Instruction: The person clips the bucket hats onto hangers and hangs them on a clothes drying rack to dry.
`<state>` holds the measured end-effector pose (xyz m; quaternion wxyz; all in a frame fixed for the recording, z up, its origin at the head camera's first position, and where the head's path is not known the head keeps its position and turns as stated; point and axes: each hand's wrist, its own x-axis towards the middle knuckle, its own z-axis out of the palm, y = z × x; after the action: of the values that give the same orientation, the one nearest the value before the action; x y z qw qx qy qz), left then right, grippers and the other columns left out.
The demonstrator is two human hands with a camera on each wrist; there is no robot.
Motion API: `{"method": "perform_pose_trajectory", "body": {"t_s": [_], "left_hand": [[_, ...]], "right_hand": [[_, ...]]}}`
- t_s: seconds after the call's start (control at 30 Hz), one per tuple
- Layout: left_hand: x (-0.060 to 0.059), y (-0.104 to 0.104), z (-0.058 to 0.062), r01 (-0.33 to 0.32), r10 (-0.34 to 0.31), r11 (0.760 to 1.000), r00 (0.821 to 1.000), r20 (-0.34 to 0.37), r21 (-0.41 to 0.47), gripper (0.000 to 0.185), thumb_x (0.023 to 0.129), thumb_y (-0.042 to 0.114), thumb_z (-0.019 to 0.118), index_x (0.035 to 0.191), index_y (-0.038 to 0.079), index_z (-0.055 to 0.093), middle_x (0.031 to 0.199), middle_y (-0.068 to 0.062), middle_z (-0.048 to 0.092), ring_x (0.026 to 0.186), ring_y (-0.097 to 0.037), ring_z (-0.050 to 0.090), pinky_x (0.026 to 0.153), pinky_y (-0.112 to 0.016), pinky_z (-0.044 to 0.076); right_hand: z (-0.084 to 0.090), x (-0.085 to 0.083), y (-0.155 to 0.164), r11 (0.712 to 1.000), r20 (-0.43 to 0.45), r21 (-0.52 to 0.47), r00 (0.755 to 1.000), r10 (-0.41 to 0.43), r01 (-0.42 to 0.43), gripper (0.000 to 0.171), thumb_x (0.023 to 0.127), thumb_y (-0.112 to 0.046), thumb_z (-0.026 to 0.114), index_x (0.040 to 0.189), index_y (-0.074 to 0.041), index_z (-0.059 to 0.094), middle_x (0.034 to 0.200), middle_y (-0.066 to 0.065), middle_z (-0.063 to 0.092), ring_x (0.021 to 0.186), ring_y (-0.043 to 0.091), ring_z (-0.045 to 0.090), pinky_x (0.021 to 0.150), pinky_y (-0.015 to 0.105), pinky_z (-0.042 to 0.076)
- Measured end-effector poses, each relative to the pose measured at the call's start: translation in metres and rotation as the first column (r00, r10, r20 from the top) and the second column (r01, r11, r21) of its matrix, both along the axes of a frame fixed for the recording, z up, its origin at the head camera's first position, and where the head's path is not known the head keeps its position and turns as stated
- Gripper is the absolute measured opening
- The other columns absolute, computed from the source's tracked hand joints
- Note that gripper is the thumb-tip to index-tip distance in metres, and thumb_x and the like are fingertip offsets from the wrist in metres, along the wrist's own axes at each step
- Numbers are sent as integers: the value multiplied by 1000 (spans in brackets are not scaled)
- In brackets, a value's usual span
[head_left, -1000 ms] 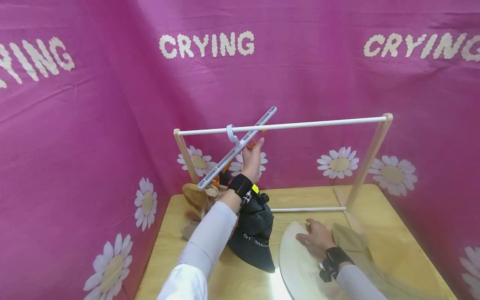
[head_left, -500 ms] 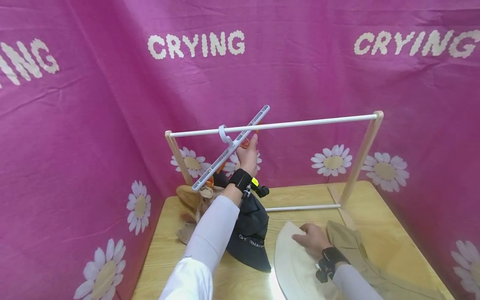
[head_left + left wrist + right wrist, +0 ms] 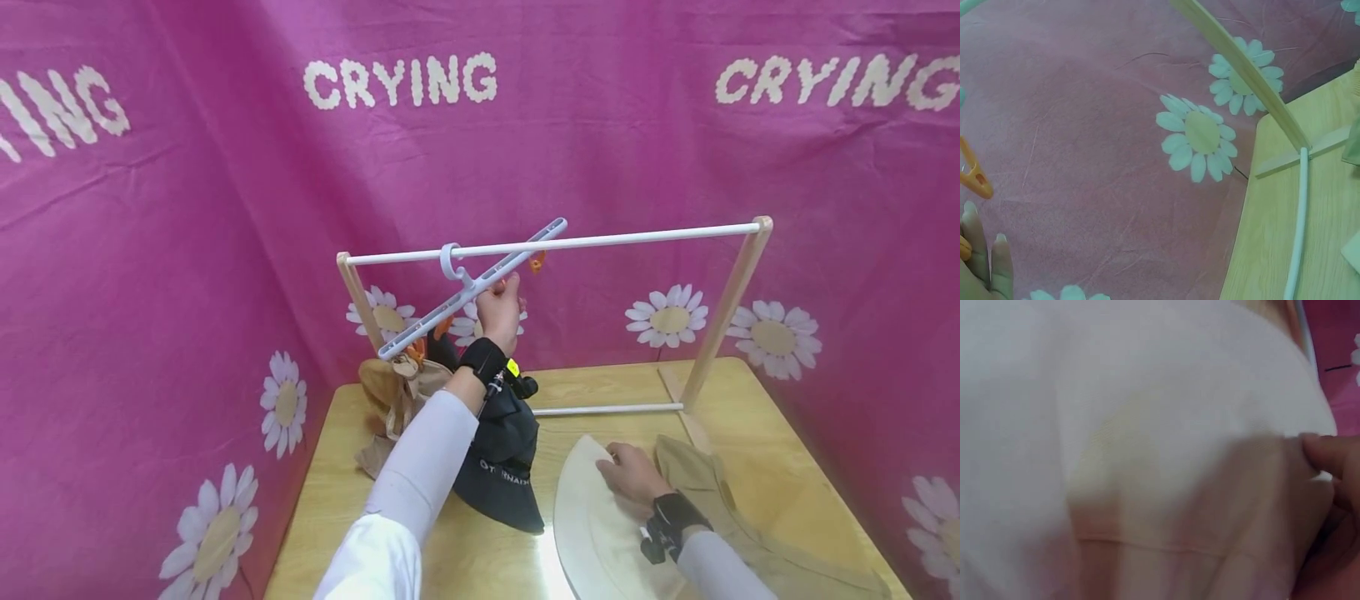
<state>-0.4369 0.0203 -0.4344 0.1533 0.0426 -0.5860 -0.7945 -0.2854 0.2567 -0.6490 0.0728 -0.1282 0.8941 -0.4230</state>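
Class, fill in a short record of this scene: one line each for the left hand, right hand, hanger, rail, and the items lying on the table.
Left hand: raised, holds the grey clip hanger
Right hand: rests on the pale visor brim
Hanger: hooked over the white rail, tilted, orange clips beneath
Rail: horizontal, between two wooden posts
Table: black cap, tan hat, khaki fabric

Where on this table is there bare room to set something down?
Bare wood shows on the table between the rack's lower white bar and the cream visor, and along the right edge. The left-rear corner is crowded with the tan hat and black cap.
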Motion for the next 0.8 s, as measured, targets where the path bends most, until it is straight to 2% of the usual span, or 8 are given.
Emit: {"method": "perform_pose_trajectory", "body": {"t_s": [0.07, 0.1, 0.23, 0.4, 0.5, 0.6, 0.7, 0.8], "left_hand": [[4, -2, 2, 8, -8, 999, 1000, 8, -36, 40, 103, 22, 69, 70, 18, 46, 60, 4, 51, 54, -7, 54, 54, -22, 43], [6, -2, 2, 12, -12, 999, 1000, 12, -51, 39, 103, 23, 68, 70, 16, 48, 59, 3, 51, 53, -7, 53, 53, -23, 42], [14, -4, 2, 22, -19, 995, 999, 37, -96, 34, 101, 26, 69, 73, 10, 62, 58, 2, 54, 48, -7, 50, 46, -21, 38], [22, -4, 1, 100, -96, 991, 994, 53, -91, 25, 98, 21, 70, 78, 6, 67, 63, 1, 61, 48, -7, 54, 49, -22, 47], [27, -4, 2, 196, -192, 977, 979, 64, -77, 20, 100, 17, 66, 85, 4, 67, 72, -7, 67, 58, -14, 68, 66, -32, 61], [31, -4, 3, 275, -266, 958, 959, 101, -83, 15, 101, 16, 64, 89, 8, 65, 79, -14, 68, 77, -27, 78, 82, -42, 63], [34, -6, 4, 313, -296, 943, 944, 147, -115, 20, 102, 20, 64, 83, 13, 64, 72, -9, 64, 74, -23, 76, 77, -35, 62], [36, -9, 7, 339, -313, 924, 936, 159, -176, 27, 102, 23, 63, 77, 15, 62, 62, 0, 55, 59, -14, 59, 64, -27, 49]], "right_hand": [[-9, -6, -10, 988, 36, 86, 991, -128, 125, 31, 104, -23, 62, 103, 7, 66, 84, 12, 65, 74, 25, 59, 63, 39, 50], [-10, -6, -12, 977, 36, 106, 981, -189, 184, 26, 101, -21, 64, 98, 5, 66, 80, 10, 63, 71, 24, 57, 60, 37, 48], [2, 1, -13, 955, 19, 103, 959, -282, 279, 21, 93, -22, 73, 84, -4, 66, 72, 4, 61, 65, 20, 54, 57, 32, 42], [11, 12, -8, 959, -64, 65, 961, -270, 274, 19, 96, -20, 72, 91, -1, 69, 73, 2, 64, 66, 17, 56, 60, 32, 46], [13, 19, -8, 954, -120, 75, 953, -279, 289, 18, 97, -18, 71, 96, 0, 70, 74, 2, 64, 66, 16, 55, 62, 33, 46], [18, 25, -9, 947, -209, 113, 939, -274, 302, 15, 96, -14, 71, 87, -2, 68, 68, 1, 58, 62, 17, 51, 59, 33, 42], [27, 30, -11, 936, -300, 178, 923, -241, 303, 24, 94, -9, 69, 73, -8, 58, 60, -2, 48, 54, 16, 44, 51, 32, 34], [39, 32, -15, 923, -365, 236, 908, -207, 305, 30, 94, -7, 66, 69, -12, 50, 58, -3, 41, 52, 16, 40, 49, 32, 30]]}}
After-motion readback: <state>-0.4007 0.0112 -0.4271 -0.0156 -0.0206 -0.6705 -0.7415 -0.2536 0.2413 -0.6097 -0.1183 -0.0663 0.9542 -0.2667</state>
